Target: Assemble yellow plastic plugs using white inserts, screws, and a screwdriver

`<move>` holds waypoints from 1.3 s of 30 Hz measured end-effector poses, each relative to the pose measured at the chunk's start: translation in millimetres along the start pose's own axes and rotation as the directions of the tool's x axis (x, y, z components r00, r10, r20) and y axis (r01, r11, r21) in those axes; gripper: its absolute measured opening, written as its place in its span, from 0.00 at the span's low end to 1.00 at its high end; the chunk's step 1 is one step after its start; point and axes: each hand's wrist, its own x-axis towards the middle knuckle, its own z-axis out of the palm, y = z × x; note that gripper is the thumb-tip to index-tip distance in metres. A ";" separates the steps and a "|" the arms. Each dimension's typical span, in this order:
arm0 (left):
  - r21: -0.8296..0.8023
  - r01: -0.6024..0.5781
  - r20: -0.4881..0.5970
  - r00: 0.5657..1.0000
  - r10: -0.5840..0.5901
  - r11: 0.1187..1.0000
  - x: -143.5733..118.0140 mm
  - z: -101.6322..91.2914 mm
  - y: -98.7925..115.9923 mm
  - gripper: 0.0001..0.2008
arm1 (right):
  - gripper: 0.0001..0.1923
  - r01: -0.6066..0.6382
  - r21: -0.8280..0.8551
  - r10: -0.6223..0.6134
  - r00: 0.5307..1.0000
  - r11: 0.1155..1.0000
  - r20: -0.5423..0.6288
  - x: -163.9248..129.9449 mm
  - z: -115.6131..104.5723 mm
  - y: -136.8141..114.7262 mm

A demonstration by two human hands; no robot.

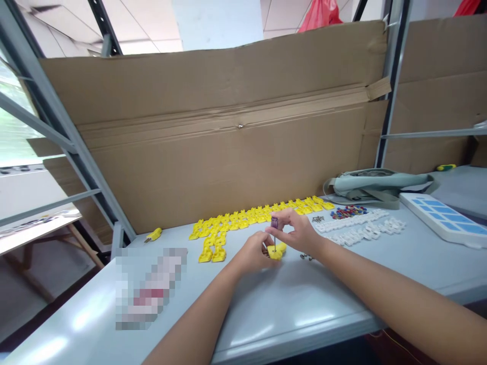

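Observation:
My left hand (254, 252) holds a small yellow plastic part (276, 250) down on the grey table (289, 309). My right hand (297, 230) grips a small screwdriver with a purple handle (274, 223), held upright with its thin shaft pointing down into the yellow part. A long row of several more yellow parts (258, 215) lies just behind the hands, running toward the cardboard wall. A few small screws (306, 257) lie on the table by my right wrist.
White plastic pieces (361, 228) and red-and-blue small parts (348, 211) lie to the right. A grey-green bag (375, 186), a blue-and-white tray (445, 215), a lone yellow part (153, 234) and a blurred patch (150, 286) are also on the table. Cardboard (228, 142) walls the back.

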 end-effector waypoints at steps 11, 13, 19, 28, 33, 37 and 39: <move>0.061 0.011 0.001 1.000 -0.011 0.998 3.7 0.1 -8.0 0.17 | 0.15 -0.439 0.472 0.487 0.873 0.764 0.024 15.1 0.7 -17.6; 0.057 0.002 -0.004 1.000 -0.002 0.998 4.6 -0.4 -9.7 0.16 | 0.15 -0.455 0.497 0.493 0.868 0.738 0.062 15.4 -2.1 -14.9; 0.042 -0.017 -0.035 0.999 0.019 0.999 8.3 -0.9 -15.2 0.16 | 0.16 -0.507 0.581 0.417 0.860 0.637 0.293 16.7 -9.6 -2.4; 0.024 -0.020 -0.043 0.999 0.021 1.000 5.8 -1.8 -12.3 0.14 | 0.18 -0.525 0.652 0.423 0.845 0.546 0.327 12.6 -4.0 -4.0; 0.019 -0.039 -0.038 0.998 0.040 0.999 5.4 -1.6 -12.2 0.14 | 0.22 -0.554 0.644 0.476 0.820 0.527 0.317 12.0 -1.6 -3.5; 0.058 -0.051 -0.043 0.998 0.053 0.997 4.9 -1.8 -10.7 0.13 | 0.17 -0.504 0.599 0.460 0.855 0.622 0.241 12.0 -5.4 0.2; 0.068 -0.056 -0.050 0.997 0.059 0.996 5.1 -1.6 -11.1 0.13 | 0.14 -0.500 0.557 0.423 0.864 0.663 0.272 11.8 -7.6 2.7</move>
